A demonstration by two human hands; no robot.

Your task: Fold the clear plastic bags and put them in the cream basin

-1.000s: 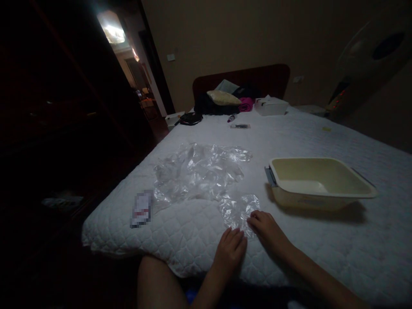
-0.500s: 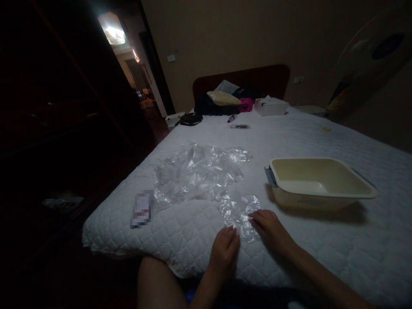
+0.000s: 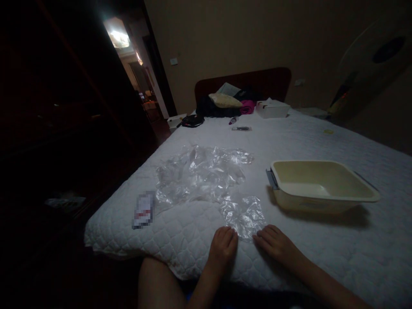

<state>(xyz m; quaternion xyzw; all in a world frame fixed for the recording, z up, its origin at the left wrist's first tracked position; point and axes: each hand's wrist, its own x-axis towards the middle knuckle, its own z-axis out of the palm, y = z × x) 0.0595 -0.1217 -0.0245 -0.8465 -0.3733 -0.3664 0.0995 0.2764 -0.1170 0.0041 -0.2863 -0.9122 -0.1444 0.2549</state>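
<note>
Left grip [image 3: 223,245] and right grip [image 3: 276,242] curl loosely at the plastic film [image 3: 245,214] edge, hold unclear.

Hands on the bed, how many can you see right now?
2. The left hand is at the near left edge of the wrinkled clear plastic; the right hand is at its near right corner, in front of the basin.

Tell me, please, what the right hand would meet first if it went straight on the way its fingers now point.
Most likely the crinkled clear plastic just ahead of the right hand; whether its fingertips touch the edge is hard to tell.
</note>
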